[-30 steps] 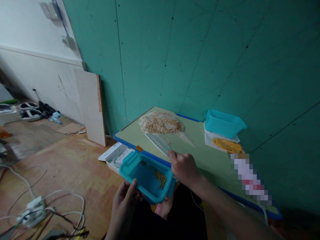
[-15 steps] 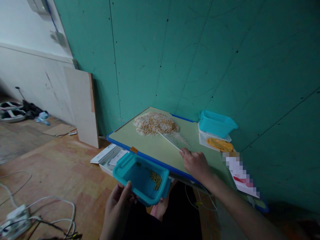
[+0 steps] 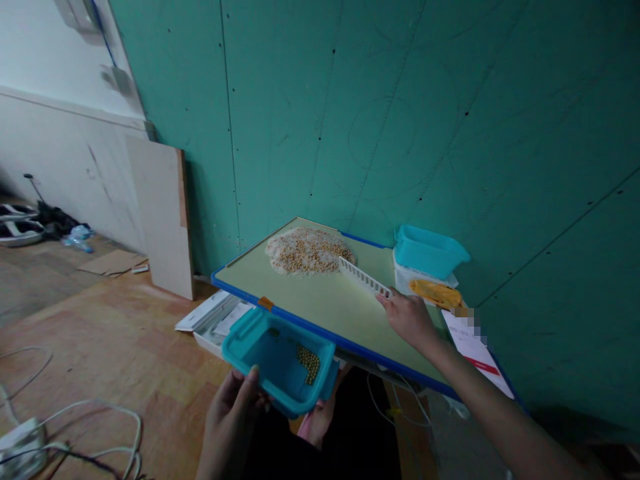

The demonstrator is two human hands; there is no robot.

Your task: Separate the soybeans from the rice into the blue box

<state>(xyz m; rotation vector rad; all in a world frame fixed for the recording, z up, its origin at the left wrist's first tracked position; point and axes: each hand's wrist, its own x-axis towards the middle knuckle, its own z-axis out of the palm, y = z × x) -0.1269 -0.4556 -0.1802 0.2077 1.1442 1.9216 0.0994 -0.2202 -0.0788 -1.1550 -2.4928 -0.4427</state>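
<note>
In the head view, the left hand (image 3: 233,397) pinches the rim of a blue tub (image 3: 275,363) of beans (image 3: 308,363) before the table (image 3: 313,303) — while the right hand (image 3: 413,320) has its fingers closed round one end of a slotted white strip (image 3: 364,279), its other end at the pile (image 3: 300,250) of beans and grain.

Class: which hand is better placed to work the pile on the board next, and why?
Probably the right hand: it grips the white slotted tool, whose far end is at the pile. The left hand is occupied holding the nearer turquoise container.
</note>
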